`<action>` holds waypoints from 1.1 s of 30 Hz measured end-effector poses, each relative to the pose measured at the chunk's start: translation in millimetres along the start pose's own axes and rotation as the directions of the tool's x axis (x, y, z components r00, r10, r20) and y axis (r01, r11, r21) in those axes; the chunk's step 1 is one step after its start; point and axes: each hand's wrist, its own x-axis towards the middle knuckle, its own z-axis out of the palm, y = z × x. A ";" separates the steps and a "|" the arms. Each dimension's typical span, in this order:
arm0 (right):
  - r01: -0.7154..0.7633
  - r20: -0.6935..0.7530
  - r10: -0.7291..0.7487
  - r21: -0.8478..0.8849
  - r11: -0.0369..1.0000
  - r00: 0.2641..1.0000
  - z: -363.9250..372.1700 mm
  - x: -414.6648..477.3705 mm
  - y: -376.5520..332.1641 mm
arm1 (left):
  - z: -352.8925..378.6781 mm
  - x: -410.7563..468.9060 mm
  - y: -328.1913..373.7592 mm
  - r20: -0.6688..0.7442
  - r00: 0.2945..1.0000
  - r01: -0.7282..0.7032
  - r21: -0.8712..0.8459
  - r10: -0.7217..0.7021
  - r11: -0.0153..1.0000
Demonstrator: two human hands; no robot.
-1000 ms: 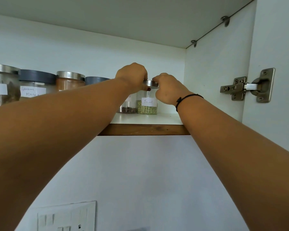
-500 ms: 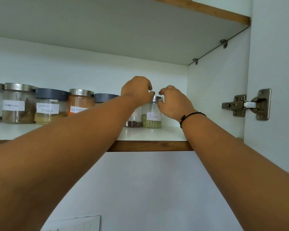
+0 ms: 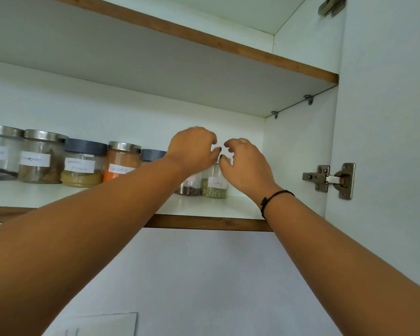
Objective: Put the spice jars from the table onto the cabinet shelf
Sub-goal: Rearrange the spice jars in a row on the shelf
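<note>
Both hands up at the shelf, two small jars parked underneath them

Head view: the fennel jar stands upright on the cabinet shelf, long axis vertical, label facing out at the camera; it sits just below the gap between the two hands, right beside a dark-spice jar on its left, can't tell if the two touch; the right hand is the nearer one, hanging over the fennel jar's top, while the left hand sits more over the dark one; both have fingers loosely curled and gripping nothing I can see, though the lids are hidden behind them so contact is hard to call; bigger jars line up further left; I'd guess these two are placed and the hands just need to pull back; the table isn't in shot.
</note>
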 end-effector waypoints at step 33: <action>0.274 -0.143 -0.233 0.485 0.831 0.962 -108.3 -109.5 -279.8 | -340.8 -222.0 -91.2 0.103 0.984 0.136 0.093 -0.146 0.986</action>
